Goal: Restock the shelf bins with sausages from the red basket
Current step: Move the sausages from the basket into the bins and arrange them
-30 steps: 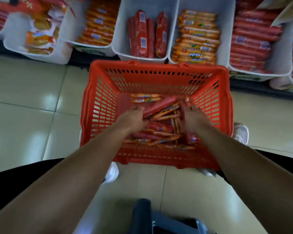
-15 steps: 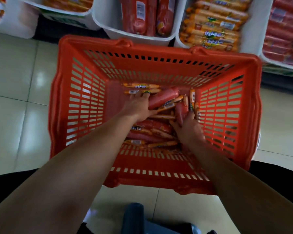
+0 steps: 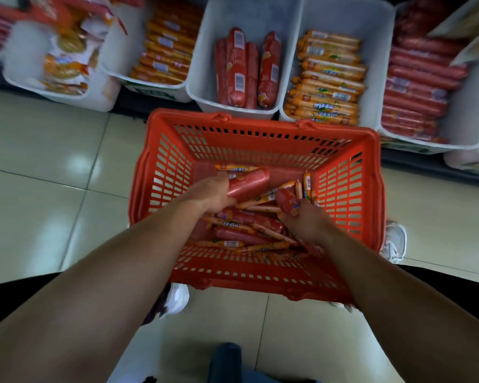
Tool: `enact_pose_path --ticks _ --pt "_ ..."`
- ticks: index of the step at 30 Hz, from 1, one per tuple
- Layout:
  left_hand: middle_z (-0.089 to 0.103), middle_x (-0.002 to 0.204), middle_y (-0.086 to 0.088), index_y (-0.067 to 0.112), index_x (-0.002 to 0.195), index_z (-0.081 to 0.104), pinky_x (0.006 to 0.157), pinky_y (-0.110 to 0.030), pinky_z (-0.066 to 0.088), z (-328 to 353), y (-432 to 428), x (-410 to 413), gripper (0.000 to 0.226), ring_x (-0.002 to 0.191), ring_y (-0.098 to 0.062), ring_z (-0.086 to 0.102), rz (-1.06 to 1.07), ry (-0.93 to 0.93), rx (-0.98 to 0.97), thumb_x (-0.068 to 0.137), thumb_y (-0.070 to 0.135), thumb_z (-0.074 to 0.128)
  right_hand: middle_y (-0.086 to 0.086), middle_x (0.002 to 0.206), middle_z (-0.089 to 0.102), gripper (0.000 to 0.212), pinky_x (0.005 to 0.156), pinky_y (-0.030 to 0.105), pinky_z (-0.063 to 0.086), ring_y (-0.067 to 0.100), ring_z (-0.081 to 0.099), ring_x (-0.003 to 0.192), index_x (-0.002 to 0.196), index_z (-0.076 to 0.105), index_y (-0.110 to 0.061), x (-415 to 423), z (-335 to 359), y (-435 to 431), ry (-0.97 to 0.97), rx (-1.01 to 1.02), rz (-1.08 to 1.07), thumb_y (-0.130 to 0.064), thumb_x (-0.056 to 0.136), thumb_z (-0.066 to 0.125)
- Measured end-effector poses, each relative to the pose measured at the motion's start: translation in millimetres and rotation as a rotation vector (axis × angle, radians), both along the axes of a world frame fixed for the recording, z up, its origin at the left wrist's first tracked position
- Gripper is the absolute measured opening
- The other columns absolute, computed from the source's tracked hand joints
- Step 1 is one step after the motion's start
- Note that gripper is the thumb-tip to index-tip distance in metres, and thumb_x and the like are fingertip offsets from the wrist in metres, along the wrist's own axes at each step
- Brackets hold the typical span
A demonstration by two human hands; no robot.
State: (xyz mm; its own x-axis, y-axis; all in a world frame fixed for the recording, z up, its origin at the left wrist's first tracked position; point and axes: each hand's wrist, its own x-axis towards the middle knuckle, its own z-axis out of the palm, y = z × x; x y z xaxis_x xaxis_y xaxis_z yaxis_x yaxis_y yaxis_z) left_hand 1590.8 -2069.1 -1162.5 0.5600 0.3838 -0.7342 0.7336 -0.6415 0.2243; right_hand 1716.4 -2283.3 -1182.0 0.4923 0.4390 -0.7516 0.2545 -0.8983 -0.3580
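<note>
The red basket [image 3: 161, 183] stands on the floor in front of the shelf, with a pile of red and thin orange sausages [image 3: 249, 225] in its bottom. My left hand [image 3: 210, 193] is inside it, shut on a thick red sausage [image 3: 249, 182] that sticks out to the upper right. My right hand [image 3: 304, 219] is also in the basket, gripping a shorter red sausage [image 3: 286, 200]. Behind the basket, a white bin [image 3: 233, 107] holds thick red sausages standing on end, and the bin [image 3: 307, 29] to its right holds stacked orange sausages.
More white bins line the shelf: orange sausages [image 3: 163, 59] at left, snack packets [image 3: 64, 64] further left, long red sausages [image 3: 418, 89] at right. White shoes [image 3: 396, 241] stand beside and behind the basket on the pale tiled floor [image 3: 53, 167]. A dark object [image 3: 224, 357] lies near the bottom edge.
The view has pulled back and up, showing the bins again. My left hand has closed around the thick red sausage and raised it; my right hand has taken hold of a shorter red one.
</note>
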Motion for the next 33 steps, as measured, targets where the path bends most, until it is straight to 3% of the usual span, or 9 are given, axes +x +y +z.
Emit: enact_pose_path --ticks 2,5,7,10,15,22,29,33 --pt "0.054 0.139 -0.018 0.007 0.142 0.037 0.097 -0.035 0.045 35.3 10.3 -4.3 0.07 0.122 -0.032 0.055 -0.036 -0.008 0.037 0.09 0.043 0.068 0.016 0.111 0.066 0.037 0.07 0.029 0.041 0.03 0.061 0.091 0.11 0.058 -0.01 3.7 29.1 5.9 -0.024 -0.005 0.087 -0.038 0.088 0.067" --pt "0.053 0.14 -0.017 0.007 0.141 0.038 0.102 -0.035 0.043 100.0 21.4 -10.5 0.068 0.127 -0.033 0.052 -0.107 -0.036 0.103 0.091 0.042 0.067 0.014 0.116 0.068 0.046 0.076 0.028 0.046 0.031 0.064 0.104 0.118 0.061 -0.009 11.5 79.3 14.2 -0.086 0.012 0.255 -0.034 0.081 0.07" --pt "0.056 0.136 -0.016 0.008 0.137 0.041 0.099 -0.034 0.044 141.3 28.5 -15.5 0.065 0.124 -0.033 0.055 -0.157 -0.065 0.159 0.09 0.042 0.068 0.01 0.12 0.067 0.047 0.085 0.027 0.047 0.029 0.062 0.11 0.124 0.061 -0.012 16.9 117.5 21.2 -0.119 0.066 0.362 -0.032 0.083 0.071" --pt "0.06 0.128 -0.012 0.012 0.131 0.044 0.093 -0.038 0.049 196.1 38.5 -25.4 0.066 0.115 -0.032 0.059 -0.229 -0.125 0.23 0.083 0.048 0.071 0.003 0.115 0.064 0.044 0.079 0.025 0.041 0.025 0.06 0.105 0.126 0.059 -0.015 28.9 176.6 35.2 -0.179 0.107 0.512 -0.033 0.088 0.07" --pt "0.061 0.116 -0.007 0.017 0.135 0.038 0.078 -0.033 0.045 256.5 50.0 -47.4 0.061 0.105 -0.028 0.061 -0.279 -0.147 0.282 0.089 0.045 0.067 0.011 0.129 0.06 0.057 0.086 0.031 0.043 0.031 0.056 0.117 0.133 0.051 -0.015 60.6 231.1 67.6 -0.458 0.182 0.676 -0.045 0.088 0.068" --pt "0.063 0.108 -0.002 0.02 0.129 0.043 0.082 -0.039 0.052 229.7 82.8 -67.9 0.051 0.095 -0.021 0.062 -0.033 -0.242 0.238 0.09 0.044 0.066 0.007 0.106 0.065 0.049 0.075 0.033 0.048 0.024 0.059 0.088 0.123 0.055 -0.018 79.7 192.6 112.8 -0.474 0.256 0.404 -0.047 0.085 0.069" --pt "0.06 0.114 0.0 0.022 0.131 0.044 0.086 -0.039 0.052 200.2 120.5 -52.2 0.051 0.098 -0.021 0.063 0.13 -0.343 0.186 0.09 0.043 0.068 0.017 0.116 0.063 0.053 0.078 0.039 0.053 0.036 0.063 0.099 0.13 0.046 -0.01 92.2 122.7 191.0 -0.473 0.271 0.139 -0.037 0.087 0.066" --pt "0.056 0.096 0.01 0.026 0.126 0.043 0.079 -0.034 0.051 186.3 126.4 -41.6 0.043 0.089 -0.015 0.063 0.205 -0.403 0.104 0.092 0.036 0.067 0.023 0.124 0.058 0.052 0.086 0.043 0.051 0.042 0.059 0.108 0.132 0.044 -0.006 107.6 108.1 237.5 -0.484 0.359 -0.08 -0.034 0.091 0.061"
